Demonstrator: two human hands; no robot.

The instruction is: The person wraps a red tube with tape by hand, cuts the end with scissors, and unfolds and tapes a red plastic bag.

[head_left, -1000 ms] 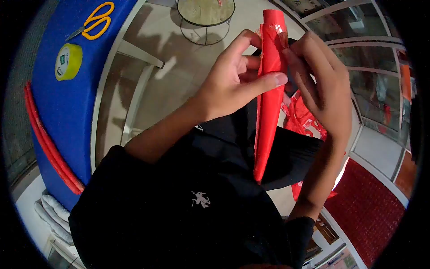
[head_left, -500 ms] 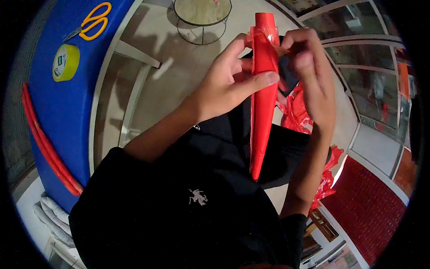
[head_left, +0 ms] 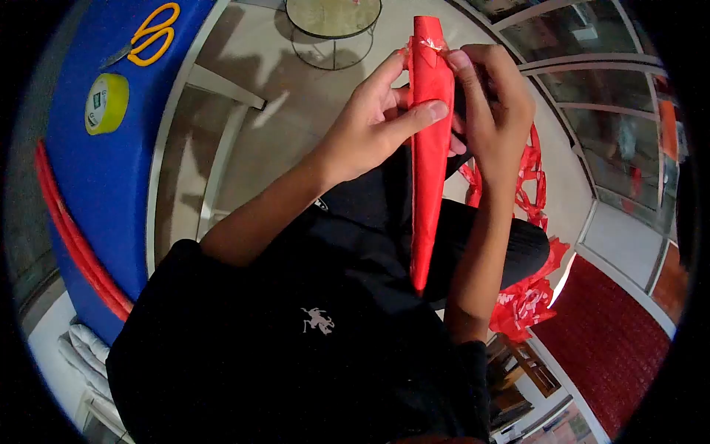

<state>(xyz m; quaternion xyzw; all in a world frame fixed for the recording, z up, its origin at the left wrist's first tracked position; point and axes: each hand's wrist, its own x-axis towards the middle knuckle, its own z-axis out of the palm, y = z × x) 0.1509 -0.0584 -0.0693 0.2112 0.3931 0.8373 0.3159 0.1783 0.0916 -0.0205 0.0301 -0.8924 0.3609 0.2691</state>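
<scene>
A long red cone (head_left: 427,177) stands nearly upright above my lap, its narrow tip pointing down. Around its left side wraps my left hand (head_left: 381,122), the thumb lying across the front. My right hand (head_left: 492,100) is at the upper right edge of the cone, thumb against it near clear shiny tape (head_left: 431,46); its other fingers are curled behind and partly hidden. The cone's top end is a plain red tube.
On the blue table (head_left: 122,192) at the left lie orange-handled scissors (head_left: 153,37), a yellow tape roll (head_left: 107,103) and long red rods (head_left: 78,240). Crumpled red plastic (head_left: 525,303) is at the right. A round table (head_left: 333,16) stands ahead, glass-fronted cabinets (head_left: 610,89) at the right.
The cone and both hands have shifted slightly left. My right hand has moved from beside the cone to its upper edge, thumb now against it. More red plastic shows at the right.
</scene>
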